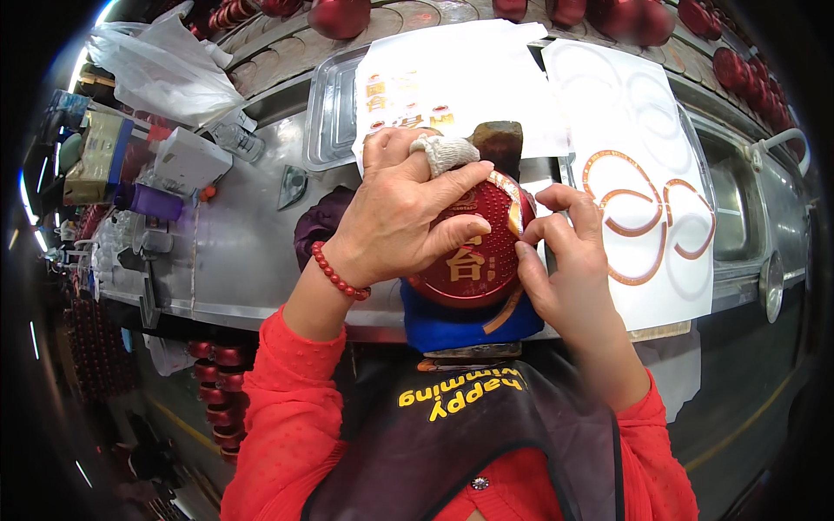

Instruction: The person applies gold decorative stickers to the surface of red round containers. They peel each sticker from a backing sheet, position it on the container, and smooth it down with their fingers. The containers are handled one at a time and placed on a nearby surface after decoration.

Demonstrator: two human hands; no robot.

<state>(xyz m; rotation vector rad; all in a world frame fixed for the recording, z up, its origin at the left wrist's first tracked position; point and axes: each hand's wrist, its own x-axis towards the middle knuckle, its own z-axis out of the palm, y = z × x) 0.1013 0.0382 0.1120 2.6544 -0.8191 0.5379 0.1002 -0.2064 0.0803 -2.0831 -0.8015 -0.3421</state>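
A round, studded dark-red bottle (434, 282) with gold characters lies face up on a blue cloth (426, 323) in front of me. My left hand (395, 204) grips its upper left side, with the index finger on the rim and the thumb over the face. A white knitted cover (452, 154) is on one finger. My right hand (565, 256) pinches a curved gold-orange decal strip (514, 213) at the bottle's right edge, and the strip's upper part runs along the rim under my left index fingertip. A brown block-like piece (498, 143) juts out beyond the bottle.
White sheets (460, 69) with small gold decals, and another sheet (638, 286) with orange ring decals, lie ahead and right. A clear tray (326, 130) is partly under them. Metal sink (738, 217) at right; purple bottle (152, 201) and white box (193, 163) at left.
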